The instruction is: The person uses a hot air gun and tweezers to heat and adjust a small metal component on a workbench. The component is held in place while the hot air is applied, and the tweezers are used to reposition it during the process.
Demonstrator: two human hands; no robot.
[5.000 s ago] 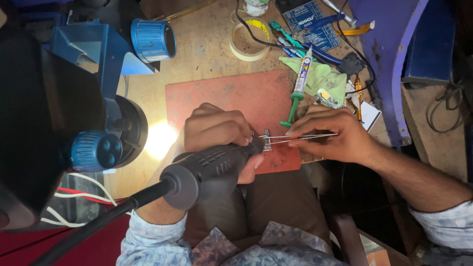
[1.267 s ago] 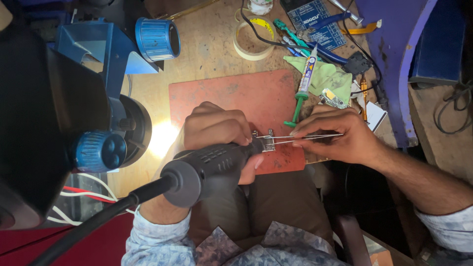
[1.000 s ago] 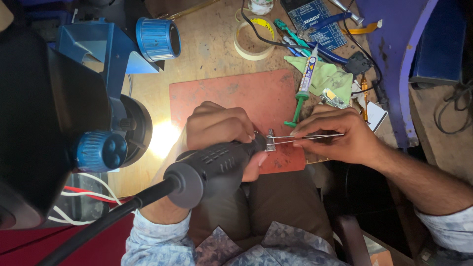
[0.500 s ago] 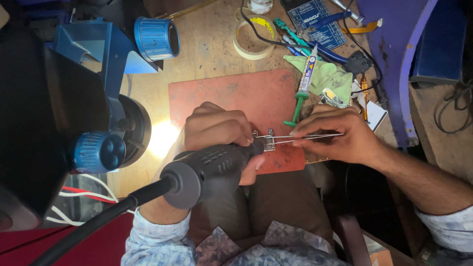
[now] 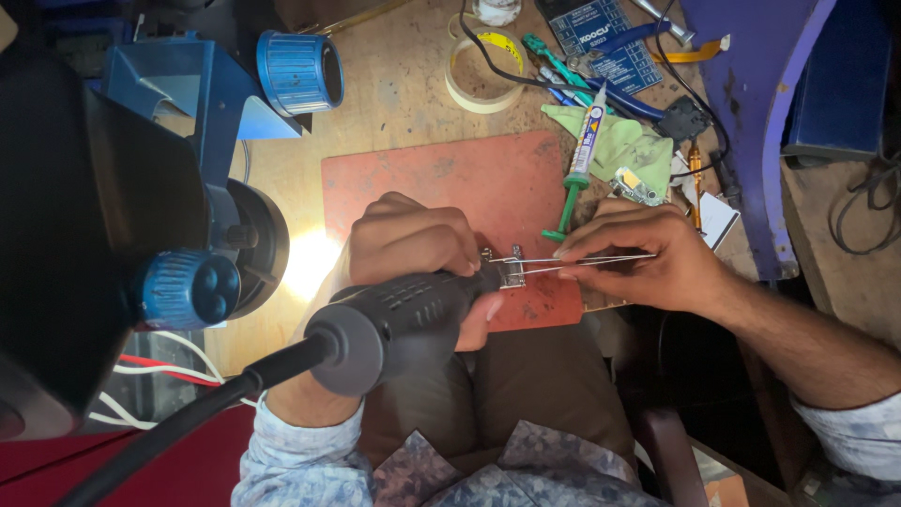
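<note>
Over the red mat (image 5: 450,178), the left hand (image 5: 413,239) grips the hot-air handpiece (image 5: 404,314), its nozzle pointing right at the small metal part (image 5: 511,274) pinched by tweezers (image 5: 582,263) in the right hand (image 5: 648,268).

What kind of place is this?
Probably an electronics repair bench. The left hand holds a hot-air tool, the right hand holds tweezers on a small part, and a microscope stands beside the red mat.

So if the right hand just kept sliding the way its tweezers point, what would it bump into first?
The right hand points its tweezers left, at the small metal part they already hold. Just beyond that sits the nozzle of the black hot-air handpiece held in the left hand. Depth is hard to judge.
</note>
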